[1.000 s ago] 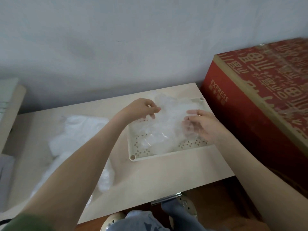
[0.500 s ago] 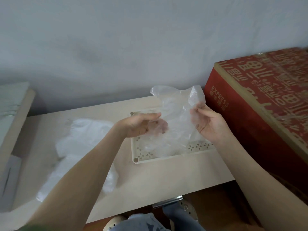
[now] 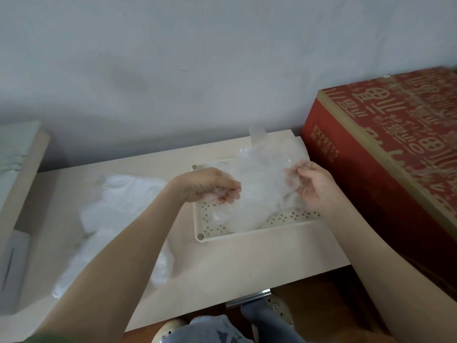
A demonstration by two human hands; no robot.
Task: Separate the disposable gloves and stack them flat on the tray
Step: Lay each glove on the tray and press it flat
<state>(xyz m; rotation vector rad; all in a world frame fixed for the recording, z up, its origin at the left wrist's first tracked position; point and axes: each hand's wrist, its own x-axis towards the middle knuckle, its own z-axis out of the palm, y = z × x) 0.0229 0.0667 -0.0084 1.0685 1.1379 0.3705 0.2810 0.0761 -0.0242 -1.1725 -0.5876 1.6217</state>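
A clear disposable glove (image 3: 262, 179) is stretched between my two hands just above the cream perforated tray (image 3: 243, 235). My left hand (image 3: 212, 185) pinches its left edge with curled fingers. My right hand (image 3: 310, 185) grips its right edge. One thin end of the glove sticks up toward the wall. More clear gloves lie flat in the tray under it. A loose heap of gloves (image 3: 123, 214) lies on the table to the left, partly hidden by my left forearm.
The tray sits at the right end of a light wooden table (image 3: 222, 268). A big red printed box (image 3: 385, 164) stands right beside the tray. A pale shelf edge (image 3: 22, 164) is at the far left. My feet show below the table's front edge.
The glove, held high and upright half a second ago, has come down closer to the tray. Both hands have dropped and spread it wider.
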